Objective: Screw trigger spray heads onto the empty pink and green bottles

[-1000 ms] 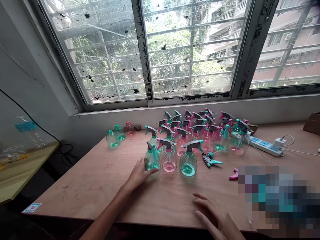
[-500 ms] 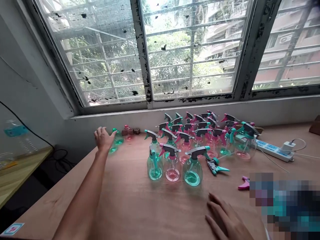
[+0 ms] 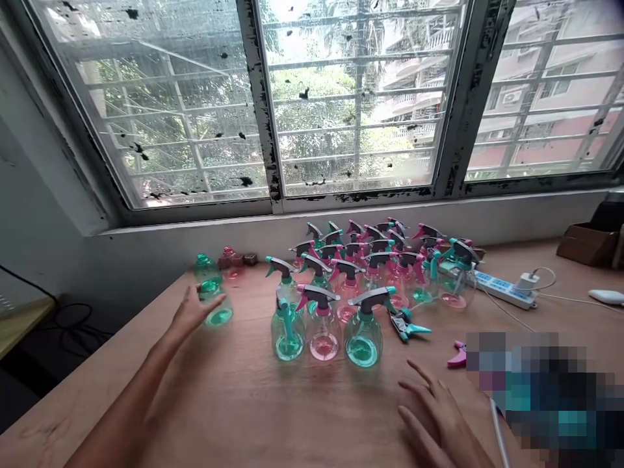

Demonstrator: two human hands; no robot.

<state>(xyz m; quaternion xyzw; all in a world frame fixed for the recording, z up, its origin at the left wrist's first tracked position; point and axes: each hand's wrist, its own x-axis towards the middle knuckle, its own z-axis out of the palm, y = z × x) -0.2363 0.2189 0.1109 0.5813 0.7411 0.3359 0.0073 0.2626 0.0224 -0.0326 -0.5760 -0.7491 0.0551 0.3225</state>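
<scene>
My left hand (image 3: 197, 312) is closed round a clear green bottle (image 3: 221, 311) without a spray head, at the left of the table. The bottle stands upright or nearly so; whether its base touches the wood I cannot tell. Just behind it are another green bottle (image 3: 207, 266) and a pink bottle (image 3: 231, 260). My right hand (image 3: 433, 413) lies low on the right with fingers apart and nothing in them. In front of it stand several assembled spray bottles, among them a green one (image 3: 363, 341), a pink one (image 3: 324, 337) and another green one (image 3: 287, 335).
Loose spray heads (image 3: 408, 325) lie right of the bottles, with a pink trigger (image 3: 457, 354) near a blurred patch. A power strip (image 3: 504, 289) with cables runs behind them. A brown box (image 3: 589, 244) sits at the far right, below the window wall.
My left hand has taken hold of the front green bottle and brought it nearer and to the right. My right hand has stayed low on the right. The view has turned slightly right.
</scene>
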